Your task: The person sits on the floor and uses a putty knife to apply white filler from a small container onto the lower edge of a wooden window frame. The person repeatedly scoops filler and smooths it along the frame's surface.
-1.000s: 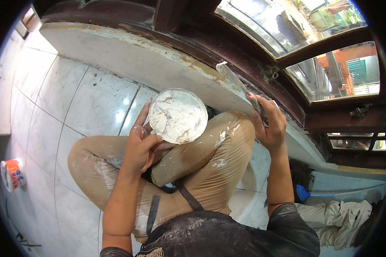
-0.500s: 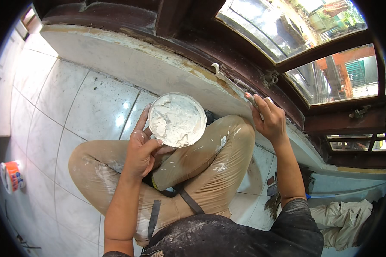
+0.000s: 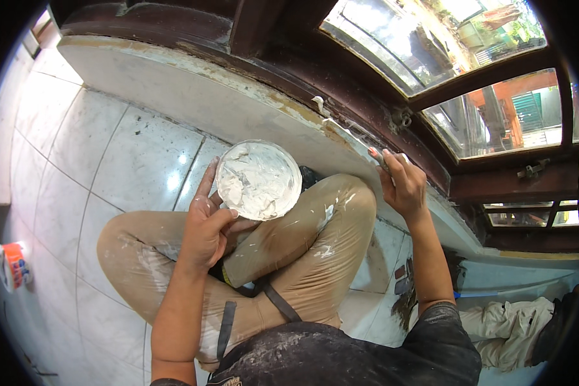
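Note:
My left hand [image 3: 206, 226] is wrapped round the near left side of a round, shallow container [image 3: 258, 180] of white putty, tilted toward me above my crossed legs. The putty looks thick and roughly stirred. In my right hand [image 3: 405, 186] is the handle of a putty knife [image 3: 352, 136]. Its thin blade points up and left and lies along the top of the ledge [image 3: 238, 80] under the window. Just beyond the blade's tip, a small lump of white putty [image 3: 320, 104] sits against the dark wooden frame. My fingers hide most of the knife's handle.
A dark wooden window frame [image 3: 367, 80] with glass panes runs above the ledge. White tiles [image 3: 141, 148] cover the floor. An orange and white tub [image 3: 13, 266] stands at the far left. Pale crumpled cloth [image 3: 505, 328] lies at the lower right.
The putty knife's blade has shifted slightly along the ledge, and more of its edge shows. The putty container stays in my left hand. The whole view has drifted a little.

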The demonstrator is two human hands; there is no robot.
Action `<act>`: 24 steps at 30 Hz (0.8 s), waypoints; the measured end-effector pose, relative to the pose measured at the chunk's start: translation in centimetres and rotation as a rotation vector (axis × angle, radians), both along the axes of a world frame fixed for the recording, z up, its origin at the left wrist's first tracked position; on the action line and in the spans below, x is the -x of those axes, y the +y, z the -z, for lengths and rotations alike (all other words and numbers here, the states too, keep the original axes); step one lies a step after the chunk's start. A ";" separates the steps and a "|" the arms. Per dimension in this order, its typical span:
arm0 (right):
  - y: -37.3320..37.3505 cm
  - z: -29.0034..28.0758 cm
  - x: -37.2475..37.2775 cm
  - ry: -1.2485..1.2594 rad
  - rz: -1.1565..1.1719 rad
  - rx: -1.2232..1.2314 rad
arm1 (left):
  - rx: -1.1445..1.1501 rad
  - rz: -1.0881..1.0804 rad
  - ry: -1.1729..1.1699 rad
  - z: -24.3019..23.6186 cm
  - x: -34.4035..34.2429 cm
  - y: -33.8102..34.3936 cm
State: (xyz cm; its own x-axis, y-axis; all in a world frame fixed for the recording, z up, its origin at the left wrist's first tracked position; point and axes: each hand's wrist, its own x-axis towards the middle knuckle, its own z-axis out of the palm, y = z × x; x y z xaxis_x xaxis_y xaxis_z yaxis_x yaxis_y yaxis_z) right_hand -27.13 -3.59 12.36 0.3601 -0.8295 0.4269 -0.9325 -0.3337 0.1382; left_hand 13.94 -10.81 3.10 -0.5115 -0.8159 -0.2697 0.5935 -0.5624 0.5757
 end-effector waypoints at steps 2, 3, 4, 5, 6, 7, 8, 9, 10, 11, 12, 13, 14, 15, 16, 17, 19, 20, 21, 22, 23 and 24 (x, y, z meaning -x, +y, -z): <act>-0.7 0.1 -0.2 0.031 0.028 -0.019 | -0.006 -0.008 0.003 0.1 0.0 0.1; -0.8 0.1 -0.4 0.029 0.024 -0.003 | -0.006 -0.016 0.001 0.3 0.1 0.2; -0.8 0.1 -0.7 0.026 0.020 0.013 | -0.007 -0.025 0.000 0.3 0.1 0.1; -0.7 0.0 -0.8 0.024 0.017 0.023 | -0.004 -0.018 -0.004 0.3 0.0 0.1; -0.7 -0.1 -1.0 0.033 -0.001 0.033 | -0.001 -0.010 -0.008 0.3 -0.1 0.0; -0.8 -0.2 -1.1 0.041 -0.018 0.042 | 0.002 -0.002 -0.012 0.3 -0.2 0.0; -0.9 -0.3 -1.2 0.049 -0.036 0.054 | 0.001 0.003 -0.012 0.2 -0.2 0.0; -1.2 -0.1 -1.0 0.042 -0.019 0.036 | 0.000 0.009 -0.012 0.2 -0.2 -0.1; -1.5 0.2 -0.7 0.034 -0.001 0.018 | -0.002 0.015 -0.012 0.2 -0.3 -0.1; -1.7 0.2 -0.6 0.029 0.017 0.001 | -0.006 0.010 -0.004 0.2 -0.3 0.0; -1.4 -0.2 -0.8 0.087 -0.002 0.015 | -0.010 0.004 0.003 0.2 -0.3 0.1; -1.5 -0.1 -0.7 0.072 0.005 0.011 | -0.013 -0.001 0.010 0.2 -0.3 0.1; -1.4 0.0 -0.7 0.058 0.014 0.001 | -0.012 -0.004 -0.007 0.0 -0.3 0.2; -1.3 0.1 -0.7 0.044 0.023 -0.008 | -0.010 -0.007 -0.023 -0.4 -0.2 0.2; -1.2 -0.1 -0.8 0.067 0.007 -0.003 | -0.008 -0.010 -0.040 -0.6 -0.2 0.2; -1.2 -0.1 -0.7 0.065 0.013 -0.002 | -0.005 -0.009 -0.037 -0.7 -0.2 0.1; -1.0 0.0 -0.7 0.061 0.025 0.000 | 0.000 -0.007 -0.031 -0.7 -0.1 0.1; -1.0 -0.1 -0.7 0.055 0.010 0.002 | -0.005 -0.008 -0.025 -0.7 -0.2 0.1; -1.1 -0.2 -0.7 0.049 -0.005 0.005 | -0.010 -0.010 -0.018 -0.8 -0.3 0.2; -1.2 -0.4 -0.8 0.044 -0.020 0.007 | -0.016 -0.012 -0.012 -0.8 -0.3 0.2; -1.3 -0.4 -0.9 0.018 -0.029 0.014 | -0.015 -0.018 0.008 -0.7 -0.4 0.2; -1.6 -0.4 -1.1 -0.008 -0.038 0.020 | -0.014 -0.025 0.027 -0.4 -0.3 0.2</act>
State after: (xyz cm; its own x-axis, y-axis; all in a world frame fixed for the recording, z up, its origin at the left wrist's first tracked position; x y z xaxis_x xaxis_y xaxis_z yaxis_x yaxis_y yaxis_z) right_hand -26.07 -5.20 12.76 0.3873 -0.8069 0.4460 -0.9205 -0.3658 0.1376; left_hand 14.28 -10.62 3.45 -0.4985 -0.8248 -0.2670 0.6228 -0.5549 0.5515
